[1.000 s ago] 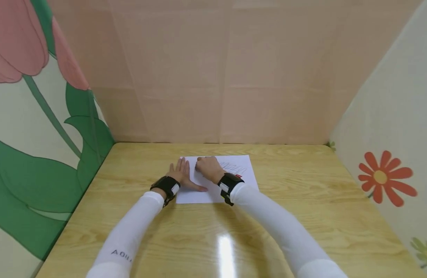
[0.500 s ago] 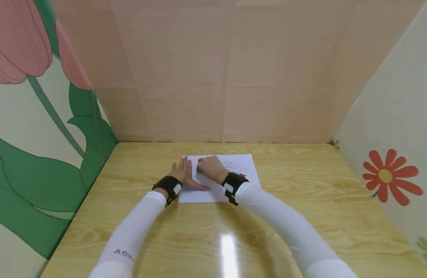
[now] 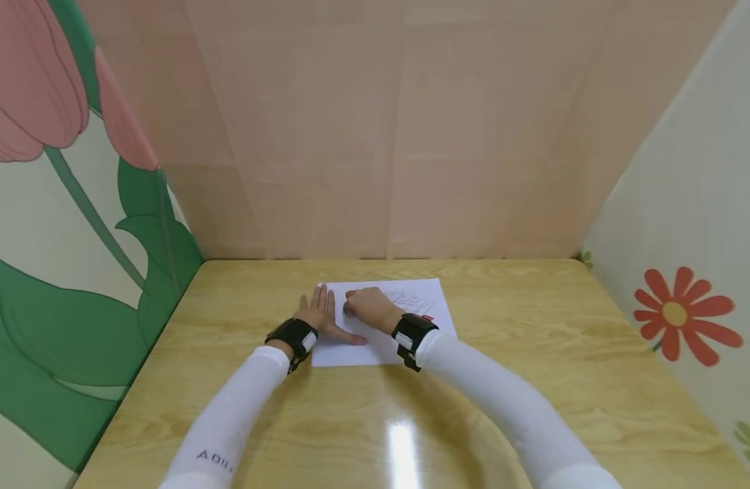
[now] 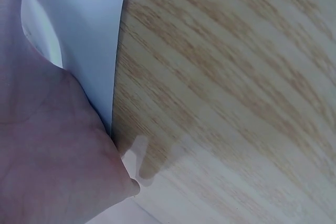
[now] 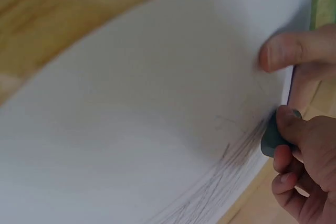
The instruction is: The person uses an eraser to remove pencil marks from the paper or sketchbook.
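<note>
A white sheet of paper (image 3: pixel 344 354) lies on the table, with sketchy pencil lines (image 3: pixel 417 300) across its upper right part. My left hand (image 3: pixel 320 320) rests spread on the paper's left side, thumb pointing right. In the left wrist view, the palm (image 4: pixel 52 150) covers the sheet's edge. My right hand (image 3: pixel 373 309) is on the upper left of the sheet, close beside the left. Its thumb and fingers pinch a small dark green eraser (image 5: pixel 271 137) against the paper, at the end of dense pencil strokes (image 5: pixel 236 153). The head view hides the eraser behind the fingers.
The wood-grain table (image 3: pixel 533 380) extends around the sheet. A pinkish backdrop (image 3: pixel 387 136) rises at its far edge, with flower-patterned panels on both sides. A small red patch (image 3: pixel 427 318) shows beside the right wristband (image 3: pixel 413 331).
The right hand has shifted slightly to the right over the paper, still pinching. The left hand stays in place on the sheet. The head view has tilted a little.
</note>
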The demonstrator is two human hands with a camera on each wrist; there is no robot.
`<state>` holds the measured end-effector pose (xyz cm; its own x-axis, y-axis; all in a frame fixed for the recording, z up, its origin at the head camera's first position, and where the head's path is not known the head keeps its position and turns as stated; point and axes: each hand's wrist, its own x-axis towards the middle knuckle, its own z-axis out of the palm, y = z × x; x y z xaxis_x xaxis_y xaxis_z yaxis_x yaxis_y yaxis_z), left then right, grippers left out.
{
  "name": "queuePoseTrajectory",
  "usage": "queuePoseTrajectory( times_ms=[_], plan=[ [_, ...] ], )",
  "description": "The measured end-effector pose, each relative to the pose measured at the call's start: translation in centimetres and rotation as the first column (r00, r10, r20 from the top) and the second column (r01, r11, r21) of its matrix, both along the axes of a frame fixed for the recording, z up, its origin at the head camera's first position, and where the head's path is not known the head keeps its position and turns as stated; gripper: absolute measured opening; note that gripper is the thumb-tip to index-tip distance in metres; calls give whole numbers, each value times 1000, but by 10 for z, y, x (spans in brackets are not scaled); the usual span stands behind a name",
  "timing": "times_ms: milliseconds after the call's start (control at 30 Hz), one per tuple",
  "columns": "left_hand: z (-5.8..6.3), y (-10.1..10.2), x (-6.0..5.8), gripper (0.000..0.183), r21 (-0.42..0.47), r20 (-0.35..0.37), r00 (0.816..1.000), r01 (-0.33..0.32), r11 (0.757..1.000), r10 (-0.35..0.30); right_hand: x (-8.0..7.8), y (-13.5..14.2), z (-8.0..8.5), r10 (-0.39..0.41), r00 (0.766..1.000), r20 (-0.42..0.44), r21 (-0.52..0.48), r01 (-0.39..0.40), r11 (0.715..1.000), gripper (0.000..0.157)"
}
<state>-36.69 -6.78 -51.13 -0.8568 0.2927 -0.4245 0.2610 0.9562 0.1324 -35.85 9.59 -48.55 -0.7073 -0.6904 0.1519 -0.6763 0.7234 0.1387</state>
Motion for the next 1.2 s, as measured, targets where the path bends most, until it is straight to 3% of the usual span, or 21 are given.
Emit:
queuePoseTrajectory(
  times_ms=[167,367,467,567,800,1200],
  plan=[
    [-4,1,3,168,3,-26,1000,1,1000,-1,5,2,-1,18,1000,-25,-5,-19,1000,15],
    [14,4,16,157,28,-27,1000,-7,1000,8,5,4,-6,-8,1000,-26,-23,7,1000,14],
    [18,4,18,155,23,-8,1000,-14,1000,14,5,5,-6,6,999,-32,-34,-7,999,15],
    [14,3,16,155,20,-7,1000,-14,1000,14,4,4,-5,12,999,-37,-31,-13,999,15],
    [-8,1,2,158,17,-36,999,-14,1000,14,7,3,-6,20,998,-53,-36,-21,999,16],
    [-18,2,-1,162,35,-42,999,-24,999,26,10,5,-9,14,997,-74,-1,-14,1000,16]
  ],
)
